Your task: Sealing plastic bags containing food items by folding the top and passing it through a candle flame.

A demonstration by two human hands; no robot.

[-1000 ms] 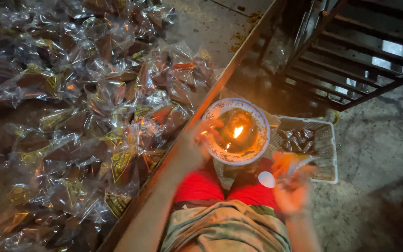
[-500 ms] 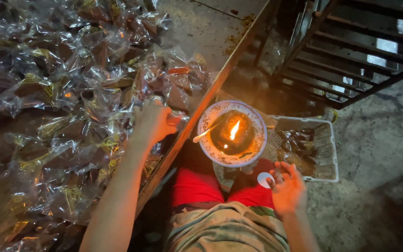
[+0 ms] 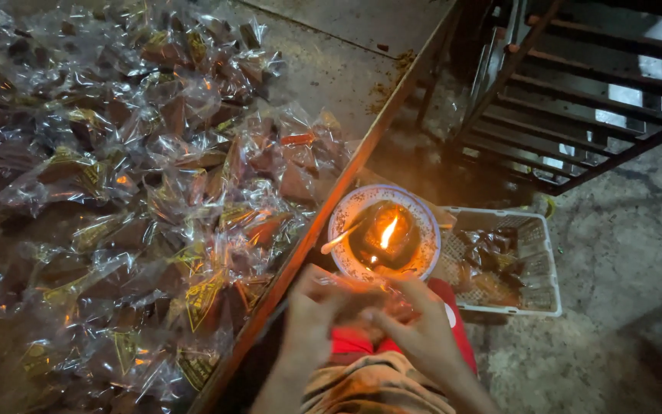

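Note:
My left hand [image 3: 308, 322] and my right hand [image 3: 415, 326] meet in front of me, both pinching a small clear plastic packet [image 3: 362, 303] with a dark brown piece inside. Just beyond them stands a round patterned bowl [image 3: 346, 211] with a burning flame [image 3: 388, 230] on a dark lump and a thin stick [image 3: 339, 241] resting on its rim. To the left lies a big heap of clear-wrapped brown pieces [image 3: 132, 199] on a table.
The table's wooden edge [image 3: 331, 215] runs diagonally past the bowl. A white plastic basket [image 3: 545, 268] with several dark pieces sits right of the bowl. A dark metal rack [image 3: 576, 100] stands at the upper right on a rough concrete floor. Red fabric [image 3: 453, 322] shows under my hands.
My left hand came back from the heap with a packet and joined my right hand in front of the bowl; both now hold it together.

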